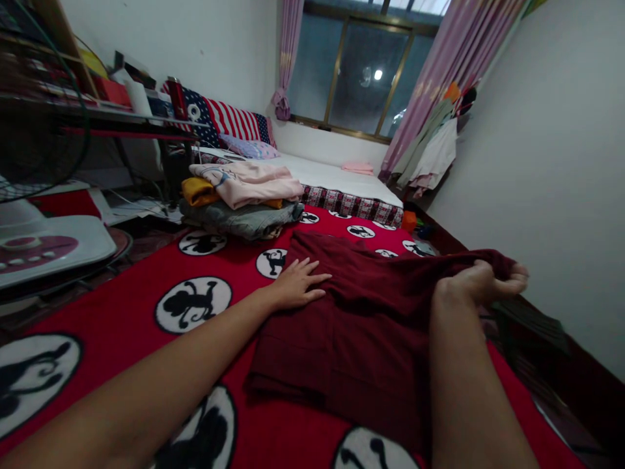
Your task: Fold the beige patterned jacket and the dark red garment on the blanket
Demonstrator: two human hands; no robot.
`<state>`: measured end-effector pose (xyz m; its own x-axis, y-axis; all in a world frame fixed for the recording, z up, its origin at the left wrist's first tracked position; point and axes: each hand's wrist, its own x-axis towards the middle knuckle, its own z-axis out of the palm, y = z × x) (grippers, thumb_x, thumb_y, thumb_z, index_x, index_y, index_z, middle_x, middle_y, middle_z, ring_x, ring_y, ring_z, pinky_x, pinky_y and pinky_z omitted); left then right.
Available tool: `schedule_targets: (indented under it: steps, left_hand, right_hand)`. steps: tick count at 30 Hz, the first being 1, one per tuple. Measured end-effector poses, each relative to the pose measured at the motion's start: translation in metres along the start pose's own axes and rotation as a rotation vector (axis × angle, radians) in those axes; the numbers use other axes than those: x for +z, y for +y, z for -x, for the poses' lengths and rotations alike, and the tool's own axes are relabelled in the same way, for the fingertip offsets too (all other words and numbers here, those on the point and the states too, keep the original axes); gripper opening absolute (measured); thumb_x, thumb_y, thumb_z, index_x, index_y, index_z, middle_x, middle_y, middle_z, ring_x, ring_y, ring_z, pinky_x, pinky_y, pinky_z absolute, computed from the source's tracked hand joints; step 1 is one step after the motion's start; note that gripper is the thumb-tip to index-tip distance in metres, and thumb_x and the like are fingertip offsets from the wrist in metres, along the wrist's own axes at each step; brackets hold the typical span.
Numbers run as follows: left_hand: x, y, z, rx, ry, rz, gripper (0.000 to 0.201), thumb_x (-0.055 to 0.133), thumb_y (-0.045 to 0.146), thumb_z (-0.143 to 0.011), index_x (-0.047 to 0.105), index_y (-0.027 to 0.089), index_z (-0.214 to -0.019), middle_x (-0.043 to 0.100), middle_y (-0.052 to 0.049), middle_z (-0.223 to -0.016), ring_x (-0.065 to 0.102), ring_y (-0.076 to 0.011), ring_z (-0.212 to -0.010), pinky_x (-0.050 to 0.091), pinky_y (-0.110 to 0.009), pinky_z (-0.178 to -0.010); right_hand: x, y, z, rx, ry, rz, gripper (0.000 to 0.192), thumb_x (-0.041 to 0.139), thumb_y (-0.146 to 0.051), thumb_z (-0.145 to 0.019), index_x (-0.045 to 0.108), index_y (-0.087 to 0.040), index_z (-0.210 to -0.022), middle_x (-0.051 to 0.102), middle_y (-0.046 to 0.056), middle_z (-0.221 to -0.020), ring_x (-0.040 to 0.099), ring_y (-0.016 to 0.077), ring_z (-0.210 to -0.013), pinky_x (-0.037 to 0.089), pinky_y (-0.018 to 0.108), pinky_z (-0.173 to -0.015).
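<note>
A dark maroon garment lies spread over the red blanket, which is patterned with black figures in white circles. My left hand rests flat on the garment's left part, fingers spread. At the right, my right hand is closed around the garment's far right end and holds it raised off the blanket, so the cloth stretches up toward it. Folds hide which part of the garment is in its grip. Just beyond my left hand stands a stack of folded clothes with a pale pink piece on top.
Behind the stack is a bed with a white top and a flag-patterned cushion. To the left stand a cluttered desk and a white fan base. Clothes hang by the right wall, near the purple curtain.
</note>
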<state>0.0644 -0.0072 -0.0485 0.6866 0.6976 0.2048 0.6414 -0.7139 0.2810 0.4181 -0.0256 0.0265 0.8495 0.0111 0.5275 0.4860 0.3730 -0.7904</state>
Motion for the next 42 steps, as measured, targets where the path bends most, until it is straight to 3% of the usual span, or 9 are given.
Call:
schedule_targets:
  steps: [2,3,7,9,12,18,27,35,42]
  left_hand:
    - [0.000,-0.001,-0.004,-0.013,0.037,0.107,0.056,0.050,0.058,-0.089,0.051,0.033,-0.138,0.037,-0.008,-0.153,0.025,-0.0338,-0.144,0.017,-0.056,-0.116]
    - [-0.002,-0.002,-0.006,-0.038,0.098,0.212,0.057,0.050,0.058,-0.088,0.051,0.031,-0.138,0.042,-0.008,-0.150,0.031,-0.0322,-0.142,0.020,-0.054,-0.116]
    - [-0.018,-0.018,-0.012,-0.311,0.514,0.848,0.062,0.034,0.063,-0.093,0.048,0.024,-0.139,0.059,-0.014,-0.132,0.060,-0.0258,-0.116,0.048,-0.042,-0.097]
    - [-0.025,-0.030,-0.012,-0.443,0.606,1.088,0.065,0.033,0.067,-0.091,0.044,0.023,-0.139,0.060,-0.016,-0.128,0.067,-0.0238,-0.103,0.055,-0.036,-0.083]
    - [-0.027,-0.043,-0.012,-0.549,0.576,1.164,0.069,0.052,0.062,-0.085,0.041,0.020,-0.139,0.061,-0.017,-0.124,0.068,-0.0219,-0.095,0.055,-0.030,-0.075]
    - [-0.007,-0.046,-0.020,-0.518,0.554,0.796,0.076,0.076,0.044,-0.069,0.048,0.014,-0.133,0.067,-0.015,-0.109,0.067,-0.0223,-0.093,0.053,-0.033,-0.078]
    - [-0.009,-0.039,-0.013,-0.517,0.510,0.554,0.066,0.075,0.022,-0.062,0.057,0.016,-0.125,0.068,-0.005,-0.087,0.065,-0.0175,-0.073,0.052,-0.028,-0.068]
    - [-0.061,-0.021,-0.003,-0.286,0.392,1.048,0.047,0.053,0.023,-0.054,0.070,0.016,-0.097,0.065,-0.001,-0.073,0.055,-0.0128,-0.055,0.048,-0.024,-0.051]
    - [-0.073,-0.055,0.005,-0.521,0.405,1.017,0.038,0.055,0.022,-0.051,0.069,0.015,-0.086,0.063,-0.003,-0.065,0.054,-0.0143,-0.052,0.044,-0.023,-0.044]
  right_hand:
    - [0.014,-0.028,0.027,0.125,0.092,-0.052,0.066,0.047,-0.002,-0.063,0.042,-0.021,-0.127,0.046,0.009,-0.131,0.051,0.0199,-0.122,0.038,0.038,-0.110]
    - [0.021,-0.044,0.043,0.131,-0.022,-0.103,0.061,0.052,-0.004,-0.064,0.047,-0.019,-0.123,0.052,0.007,-0.125,0.055,0.0191,-0.117,0.043,0.036,-0.107]
    - [0.033,-0.095,0.095,0.149,-0.932,-0.294,0.045,0.071,-0.027,-0.070,0.063,-0.019,-0.114,0.067,0.005,-0.109,0.064,0.0190,-0.101,0.053,0.035,-0.089]
    - [0.031,-0.105,0.103,0.123,-1.073,-0.275,0.044,0.075,-0.035,-0.069,0.067,-0.018,-0.109,0.070,0.006,-0.103,0.066,0.0186,-0.094,0.055,0.034,-0.083]
    - [0.025,-0.097,0.095,0.021,-1.000,-0.112,0.033,0.073,-0.034,-0.071,0.072,-0.014,-0.097,0.073,0.007,-0.090,0.067,0.0178,-0.083,0.054,0.033,-0.078]
    - [0.022,-0.053,0.080,-0.131,-1.049,0.547,0.019,0.066,-0.026,-0.075,0.075,-0.016,-0.088,0.074,0.008,-0.085,0.068,0.0222,-0.084,0.052,0.036,-0.083]
    - [0.012,-0.018,0.099,-0.135,-1.043,1.002,0.067,0.068,-0.029,-0.077,0.047,-0.016,-0.139,0.056,0.020,-0.131,0.059,0.0321,-0.117,0.048,0.041,-0.094]
    - [0.013,-0.008,0.086,-0.085,-1.033,0.934,0.041,0.063,-0.027,-0.078,0.066,-0.023,-0.118,0.068,0.009,-0.114,0.063,0.0277,-0.107,0.049,0.038,-0.091]
    - [0.018,-0.003,0.098,-0.154,-1.172,0.791,0.051,0.061,-0.011,-0.074,0.063,-0.025,-0.123,0.071,0.004,-0.103,0.066,0.0192,-0.095,0.048,0.029,-0.088]
